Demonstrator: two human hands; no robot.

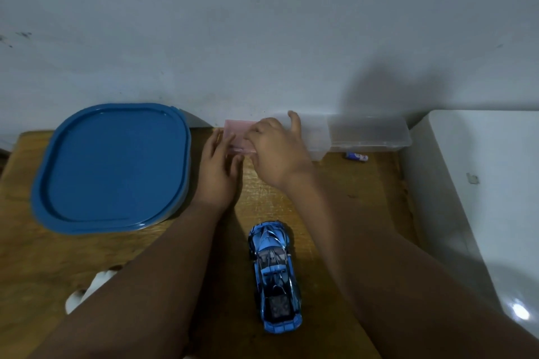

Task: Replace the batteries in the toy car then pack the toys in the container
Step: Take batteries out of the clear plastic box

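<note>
A shiny blue toy car [274, 275] stands on the wooden table [335, 198] between my forearms, nose pointing away from me. At the back of the table, against the wall, sits a small pink box [237, 129]. My left hand [217, 172] lies flat with straight fingers touching the box's left side. My right hand [274, 151] covers the box's right part, fingers curled over it and thumb raised. A large container with a blue lid [113, 166] fills the table's left side. One small battery [357, 156] lies at the back right.
A long clear plastic box [370, 134] lies along the wall right of the pink box. A white appliance or bin [481, 183] borders the table's right edge. Something white [87, 291] shows partly under my left forearm.
</note>
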